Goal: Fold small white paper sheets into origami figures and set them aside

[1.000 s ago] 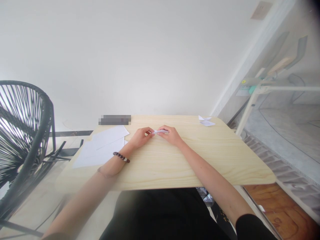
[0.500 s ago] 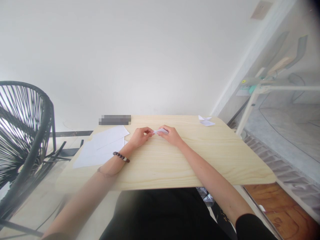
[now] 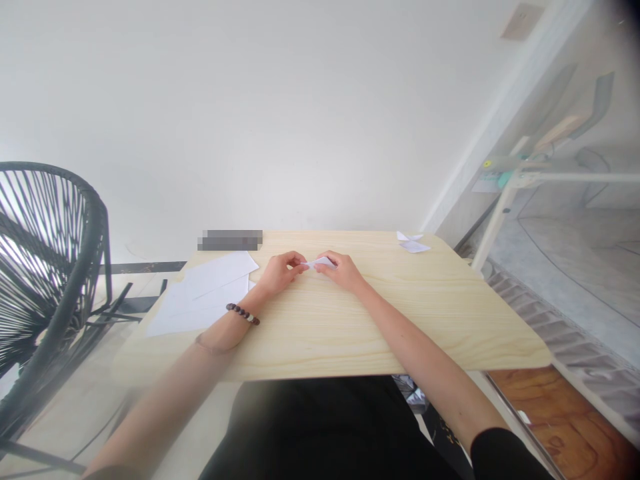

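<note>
A small piece of folded white paper (image 3: 325, 261) is held between my hands, just over the far middle of the table. My left hand (image 3: 283, 272), with a dark bead bracelet on its wrist, pinches the paper's left tip between thumb and fingers. Wrapped around the wider right part is my right hand (image 3: 341, 270), its thumb on the near side. The fingers hide some of the folds. Two folded white paper pieces (image 3: 414, 247) lie close together near the table's far right corner.
Several white paper sheets (image 3: 200, 293) overlap on the left of the pale wooden table (image 3: 320, 333). A blurred-out dark object (image 3: 230, 240) sits at the far left edge. A black woven chair (image 3: 95, 227) stands at left; a white metal frame (image 3: 493, 230) is beyond the right side.
My left hand has shifted very slightly left and up at the paper's tip, and a little more of that tip shows. My right hand keeps its hold in the same place.
</note>
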The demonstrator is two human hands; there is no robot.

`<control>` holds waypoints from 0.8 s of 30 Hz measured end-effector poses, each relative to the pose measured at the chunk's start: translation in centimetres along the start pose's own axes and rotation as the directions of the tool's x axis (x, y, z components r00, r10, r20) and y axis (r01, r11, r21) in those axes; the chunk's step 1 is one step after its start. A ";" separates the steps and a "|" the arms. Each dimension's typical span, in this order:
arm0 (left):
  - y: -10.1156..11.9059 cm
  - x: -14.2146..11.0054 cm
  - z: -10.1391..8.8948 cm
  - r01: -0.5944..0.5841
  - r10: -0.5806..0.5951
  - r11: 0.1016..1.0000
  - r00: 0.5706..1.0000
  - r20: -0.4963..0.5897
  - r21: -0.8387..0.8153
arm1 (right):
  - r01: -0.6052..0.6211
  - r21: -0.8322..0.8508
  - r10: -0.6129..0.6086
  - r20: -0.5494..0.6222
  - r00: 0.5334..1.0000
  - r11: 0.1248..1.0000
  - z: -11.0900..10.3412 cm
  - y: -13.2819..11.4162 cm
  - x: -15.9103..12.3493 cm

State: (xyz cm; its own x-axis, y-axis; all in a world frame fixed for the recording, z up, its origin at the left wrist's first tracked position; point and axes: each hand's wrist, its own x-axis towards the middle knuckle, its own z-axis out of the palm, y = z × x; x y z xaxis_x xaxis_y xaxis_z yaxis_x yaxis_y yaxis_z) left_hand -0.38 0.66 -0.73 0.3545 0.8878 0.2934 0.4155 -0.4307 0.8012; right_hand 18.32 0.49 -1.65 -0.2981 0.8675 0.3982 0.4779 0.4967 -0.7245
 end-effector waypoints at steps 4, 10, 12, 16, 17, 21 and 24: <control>-0.1 0.0 0.1 0.029 -0.029 1.000 1.000 -0.011 0.004 | -0.013 -0.003 0.013 -0.003 1.000 1.000 0.0 -0.1 0.0; 0.1 -0.1 0.2 0.086 -0.087 0.996 0.996 -0.020 -0.035 | -0.044 0.023 0.044 0.001 0.999 0.999 0.1 0.0 0.0; 0.1 -0.1 0.2 0.070 -0.070 0.997 0.998 0.001 -0.023 | -0.052 0.024 0.052 -0.001 0.999 0.998 0.1 0.1 0.1; 0.1 -0.1 0.1 0.013 -0.014 0.999 1.000 0.020 0.047 | -0.056 -0.017 0.055 -0.025 0.998 0.998 0.1 0.4 0.1; 0.1 0.0 0.0 -0.001 0.000 0.998 1.000 0.023 0.060 | -0.056 -0.029 0.055 -0.036 0.998 0.998 0.1 0.4 0.1; 0.4 -0.1 -0.1 -0.021 0.017 0.997 0.998 0.059 0.068 | -0.044 -0.045 0.042 -0.063 0.997 0.998 -0.1 0.4 0.1; 0.5 -0.1 -0.2 -0.007 0.003 0.999 0.997 0.075 0.052 | -0.027 -0.049 0.024 -0.069 0.997 0.998 -0.1 0.4 0.1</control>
State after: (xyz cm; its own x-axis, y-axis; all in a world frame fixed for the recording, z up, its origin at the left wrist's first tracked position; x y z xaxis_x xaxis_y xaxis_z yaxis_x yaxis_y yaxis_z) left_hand -0.37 0.35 -0.30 0.4174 0.8718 0.2563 0.4561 -0.4449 0.7707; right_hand 18.56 0.76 -1.81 -0.2288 0.8789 0.4186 0.5255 0.4735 -0.7069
